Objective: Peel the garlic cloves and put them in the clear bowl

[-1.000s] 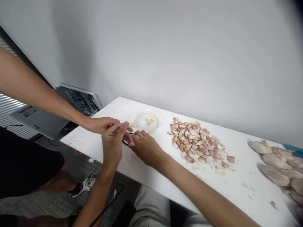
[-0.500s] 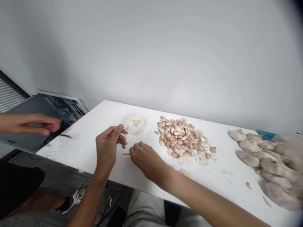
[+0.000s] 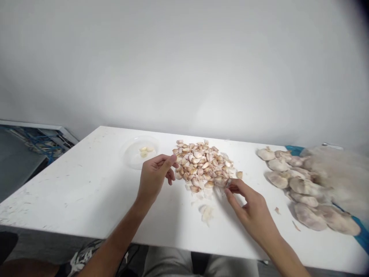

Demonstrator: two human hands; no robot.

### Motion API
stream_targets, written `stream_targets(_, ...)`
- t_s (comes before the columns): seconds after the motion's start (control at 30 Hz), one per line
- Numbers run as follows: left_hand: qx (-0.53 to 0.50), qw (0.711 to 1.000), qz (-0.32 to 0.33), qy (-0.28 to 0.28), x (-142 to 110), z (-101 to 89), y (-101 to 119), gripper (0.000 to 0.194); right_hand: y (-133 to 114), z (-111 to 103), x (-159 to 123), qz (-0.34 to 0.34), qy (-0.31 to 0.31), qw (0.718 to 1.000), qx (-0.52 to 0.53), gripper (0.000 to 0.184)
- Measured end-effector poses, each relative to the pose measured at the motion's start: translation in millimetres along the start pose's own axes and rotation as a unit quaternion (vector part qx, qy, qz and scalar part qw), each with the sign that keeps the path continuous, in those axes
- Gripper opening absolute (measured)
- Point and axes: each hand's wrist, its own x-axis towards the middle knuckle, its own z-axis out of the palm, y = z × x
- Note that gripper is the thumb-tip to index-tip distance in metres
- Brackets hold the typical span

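Observation:
A heap of unpeeled garlic cloves (image 3: 201, 165) lies mid-table. My left hand (image 3: 154, 177) hovers at the heap's left edge, thumb and forefinger pinched together; what they hold is too small to name. My right hand (image 3: 249, 204) rests on the white table (image 3: 86, 192) at the heap's lower right edge. Its thumb and forefinger close on a garlic clove (image 3: 223, 181) there, and its other fingers are loosely spread. A clear shallow bowl (image 3: 131, 157) with a few peeled cloves (image 3: 145, 150) stands left of the heap.
Several whole garlic bulbs (image 3: 288, 175) lie at the right beside a pale mesh bag (image 3: 340, 173) on something blue (image 3: 294, 148). Loose garlic skins (image 3: 206, 212) lie near the front edge. An open panel with blue wiring (image 3: 37, 140) is at the far left.
The view has swung right. Another person's hand has left the picture. My right hand has moved from beside my left hand to the heap's right edge; my left hand now sits at the heap.

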Motion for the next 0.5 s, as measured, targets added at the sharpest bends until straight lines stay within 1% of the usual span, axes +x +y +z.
stream_targets(0.07,0.003,1.0,0.002,-0.022,4,13.3,1,0.029,14,1,-10,-0.004,0.015,1.0,-0.017,0.016)
stream_targets(0.13,0.006,0.999,-0.001,-0.042,8,25.0,2,0.03,22,2,-15,-0.013,0.022,0.999,-0.024,0.015)
stream_targets(0.27,-0.003,0.997,-0.03,-0.067,19,43.2,3,0.034,27,0,-18,-0.008,0.018,1.0,-0.002,0.015)
stream_targets(0.37,-0.019,0.995,-0.054,-0.076,27,52.2,0,0.037,28,-1,-19,0.011,0.019,0.999,0.042,0.015)
stream_targets(0.5,-0.022,0.994,-0.08,-0.077,34,56.6,-11,0.038,28,2,-22,0.018,0.022,0.996,0.084,0.015)
